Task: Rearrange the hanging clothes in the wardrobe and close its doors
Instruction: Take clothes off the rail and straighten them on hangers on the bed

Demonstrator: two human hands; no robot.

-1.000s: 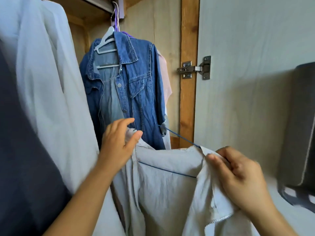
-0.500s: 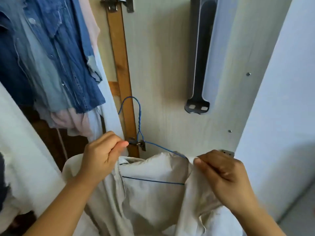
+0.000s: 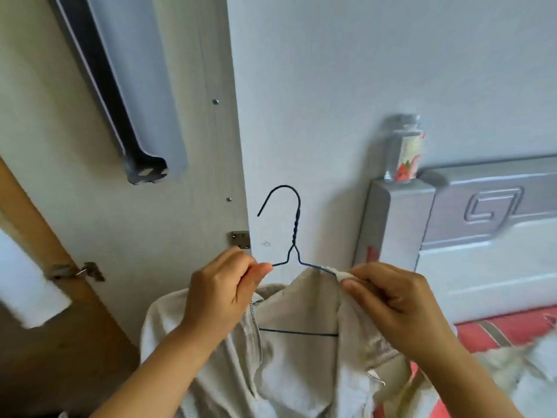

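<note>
My left hand (image 3: 224, 292) pinches the wire hanger (image 3: 294, 236) at its left shoulder to keep it upright, hook at 12 o'clock; my right hand (image 3: 388, 300) grips the beige jacket (image 3: 295, 303) collar at 3 o'clock, seating it on the wire, beside the open wardrobe door (image 3: 180, 206)

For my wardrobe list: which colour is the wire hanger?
Dark blue; the hanger shows best in the head view.

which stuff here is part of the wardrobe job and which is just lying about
Job:
- hanger, left hand pinching its wire
- jacket, right hand pinching its shoulder
- wardrobe door, open

Lying about:
- bottle on the headboard
- red bedding
</note>
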